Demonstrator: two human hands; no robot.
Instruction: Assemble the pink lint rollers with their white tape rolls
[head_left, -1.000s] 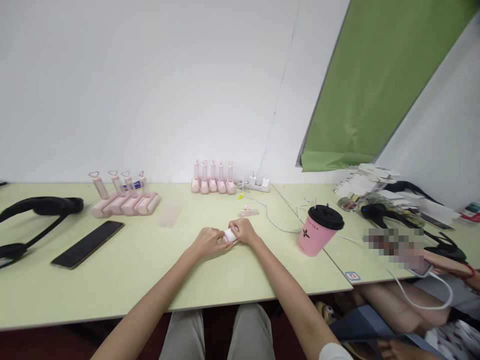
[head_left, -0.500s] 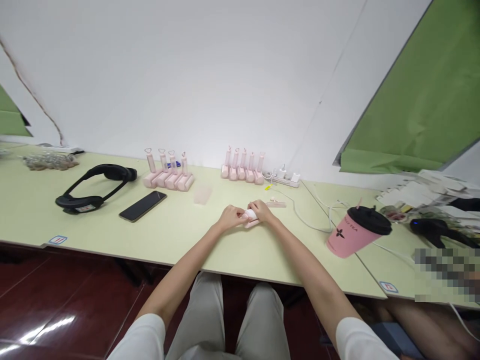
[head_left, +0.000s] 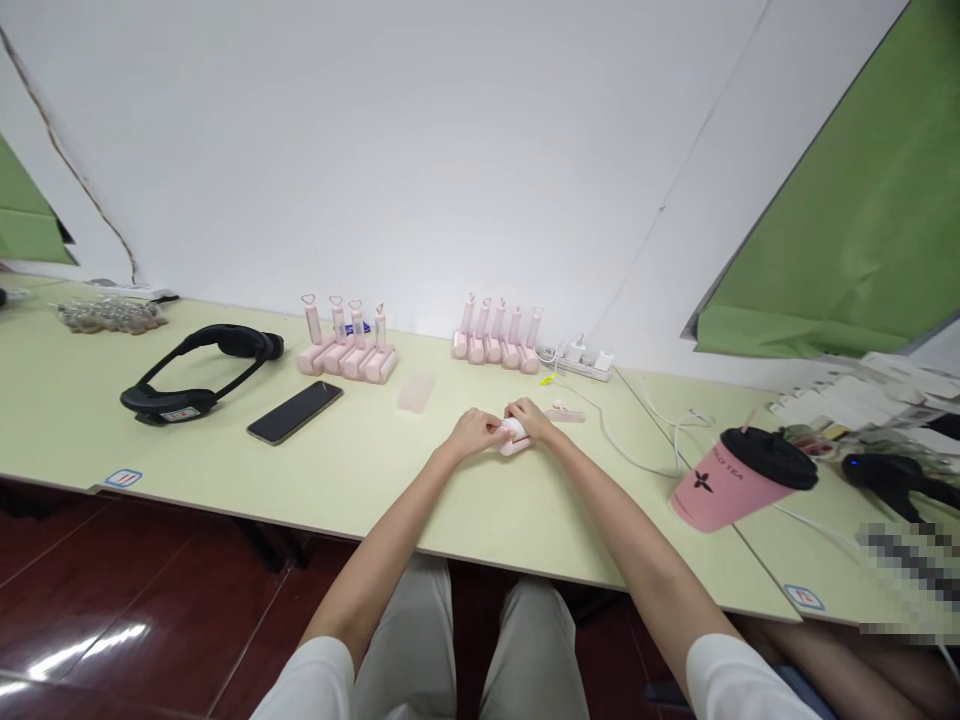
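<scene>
At the middle of the table, my left hand [head_left: 478, 432] and my right hand [head_left: 529, 418] close together on a small pink-and-white roller-shaped piece [head_left: 514, 437]. Fingers of the left hand pinch its left side, while the right hand wraps over its top and far side, hiding part of it. Just beyond the right hand lies a flat pink part [head_left: 565, 415] with a small piece on it. A translucent pink sheet-like piece [head_left: 416, 391] rests to the left, beyond my left hand.
Pink pieces with upright handles stand in a left row [head_left: 348, 361] and a right row [head_left: 496, 350] by the wall. Leftward are a phone [head_left: 295, 411] and black headset [head_left: 161, 402]. Rightward, a lidded pink cup [head_left: 731, 485] leans near cables and a power strip [head_left: 592, 369].
The whole view has shifted slightly, so things appear a little further right. Both hands stay on the pink-and-white piece, with the left fingers shifted slightly on it.
</scene>
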